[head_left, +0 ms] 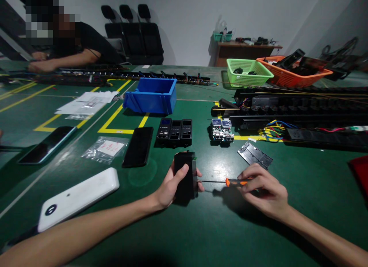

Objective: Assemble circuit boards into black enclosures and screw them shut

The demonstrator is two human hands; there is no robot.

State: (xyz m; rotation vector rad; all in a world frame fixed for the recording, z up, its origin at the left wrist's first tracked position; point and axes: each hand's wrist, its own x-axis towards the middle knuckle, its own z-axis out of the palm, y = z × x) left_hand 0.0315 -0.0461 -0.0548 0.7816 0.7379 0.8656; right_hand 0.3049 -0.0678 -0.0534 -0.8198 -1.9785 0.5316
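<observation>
My left hand [169,185] grips a black plastic box [184,181] on edge, thumb across its broad face and fingertips around the far side. In my right hand [266,190] is a screwdriver [234,182] with an orange and black handle, pinched between thumb and fingers. Its thin shaft points left, with the tip at the box's right side; whether it sits in a screw I cannot tell. Beyond the box stand several black modules [174,132] with small screens and ports. To their right are bare circuit boards [222,130] with displays. A black plastic panel [254,155] lies above my right hand.
A blue bin [151,96], green basket [248,73] and orange basket [296,73] stand farther back. Black rails with wires [290,112] stretch along the right. Phones [138,147], a plastic bag [105,149] and a white device [79,198] lie left. A co-worker [83,45] sits across the table.
</observation>
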